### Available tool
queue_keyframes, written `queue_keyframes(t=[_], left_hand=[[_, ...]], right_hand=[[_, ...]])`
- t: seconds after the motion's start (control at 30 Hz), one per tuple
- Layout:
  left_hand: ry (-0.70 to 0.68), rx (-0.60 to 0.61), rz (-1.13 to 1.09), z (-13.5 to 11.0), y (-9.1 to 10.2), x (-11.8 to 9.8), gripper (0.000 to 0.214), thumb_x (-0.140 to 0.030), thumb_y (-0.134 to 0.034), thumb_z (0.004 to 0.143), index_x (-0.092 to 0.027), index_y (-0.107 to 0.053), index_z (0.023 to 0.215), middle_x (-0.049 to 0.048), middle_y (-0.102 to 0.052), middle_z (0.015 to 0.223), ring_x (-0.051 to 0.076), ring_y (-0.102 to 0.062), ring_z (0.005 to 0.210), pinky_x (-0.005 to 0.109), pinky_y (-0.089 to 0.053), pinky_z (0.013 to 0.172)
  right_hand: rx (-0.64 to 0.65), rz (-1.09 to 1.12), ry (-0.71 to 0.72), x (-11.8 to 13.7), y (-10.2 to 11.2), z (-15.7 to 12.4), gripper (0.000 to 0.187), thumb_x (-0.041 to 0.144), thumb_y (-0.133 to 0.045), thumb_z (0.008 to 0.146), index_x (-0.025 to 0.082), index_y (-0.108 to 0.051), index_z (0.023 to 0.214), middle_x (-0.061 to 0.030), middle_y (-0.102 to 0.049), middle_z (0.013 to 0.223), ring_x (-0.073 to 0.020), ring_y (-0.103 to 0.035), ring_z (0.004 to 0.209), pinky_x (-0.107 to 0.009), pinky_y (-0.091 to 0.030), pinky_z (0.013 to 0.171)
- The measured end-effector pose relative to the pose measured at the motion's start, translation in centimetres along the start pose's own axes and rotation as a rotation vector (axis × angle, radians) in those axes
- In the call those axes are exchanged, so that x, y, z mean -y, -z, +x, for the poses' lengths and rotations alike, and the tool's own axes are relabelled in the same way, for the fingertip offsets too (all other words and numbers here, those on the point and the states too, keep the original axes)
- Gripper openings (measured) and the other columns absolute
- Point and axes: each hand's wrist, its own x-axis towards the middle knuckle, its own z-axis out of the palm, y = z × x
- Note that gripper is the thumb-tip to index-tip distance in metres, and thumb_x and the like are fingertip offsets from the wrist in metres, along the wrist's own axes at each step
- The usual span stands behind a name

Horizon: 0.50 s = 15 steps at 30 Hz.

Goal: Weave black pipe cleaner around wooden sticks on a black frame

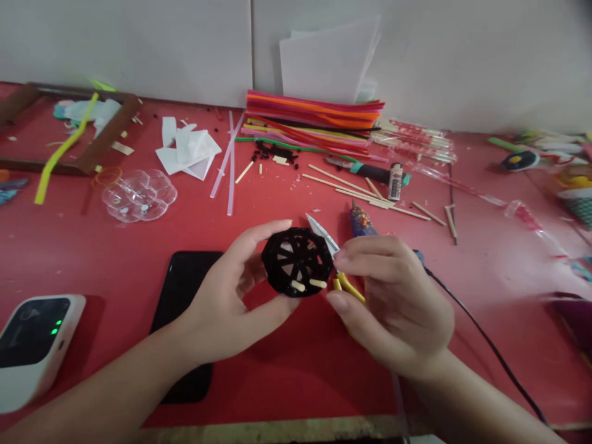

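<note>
My left hand (231, 296) grips a small black spoked wheel (296, 262) that looks wrapped in fuzzy pipe cleaner, with fingers and thumb round its left side. Two short pale stick pieces (317, 283) lie on the wheel's near rim. Beside the wheel's right edge is my right hand (393, 302), its thumb and index fingertip apart. Whether those fingertips touch the rim I cannot tell. Behind them, scissors with yellow handles (352, 288) lie on the red table, partly hidden by the hand. A dark blue glue gun (361, 219) shows just beyond my right hand.
A black phone (185, 290) lies under my left forearm, near a white device (41, 345). Farther back are pipe cleaners (314, 114), wooden sticks (361, 188), paper scraps (189, 151) and a clear flower-shaped case (139, 196). A black cable (485, 342) runs along the right.
</note>
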Motion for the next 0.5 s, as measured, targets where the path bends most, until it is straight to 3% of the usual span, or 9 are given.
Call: queue_keyframes(t=[0.2,0.37,0.5], left_hand=[[-0.113,-0.011,0.047,-0.12,-0.08,0.17,0.065,-0.008,-0.08,0.085,-0.039,-0.057,0.137,-0.0024,-0.07,0.135,0.015,-0.072,0.118,0.024,-0.06,0.102],[-0.158,0.014,0.077,-0.25,0.16,0.5,0.067,-0.006,-0.073,0.09,-0.042,-0.053,0.143,-0.0002,-0.058,0.153,0.018,-0.067,0.127,0.022,-0.062,0.095],[-0.17,0.043,0.062,-0.44,0.17,0.46,0.075,-0.005,-0.072,0.09,-0.046,-0.048,0.148,-0.0022,-0.048,0.16,0.02,-0.059,0.137,0.026,-0.059,0.105]], right_hand=[[0.03,-0.064,0.096,0.36,0.06,0.34,0.034,0.016,-0.079,0.083,0.024,-0.07,0.114,-0.0063,-0.069,0.099,-0.0204,-0.07,0.087,-0.036,-0.063,0.074],[0.057,-0.065,0.13,0.47,0.18,0.11,0.033,0.023,-0.078,0.085,0.021,-0.067,0.117,-0.0084,-0.067,0.106,-0.0205,-0.068,0.094,-0.034,-0.064,0.081],[0.044,-0.02,0.079,0.56,-0.11,-0.17,0.038,0.028,-0.079,0.086,0.022,-0.065,0.121,-0.0093,-0.063,0.111,-0.0226,-0.064,0.1,-0.037,-0.062,0.084]])
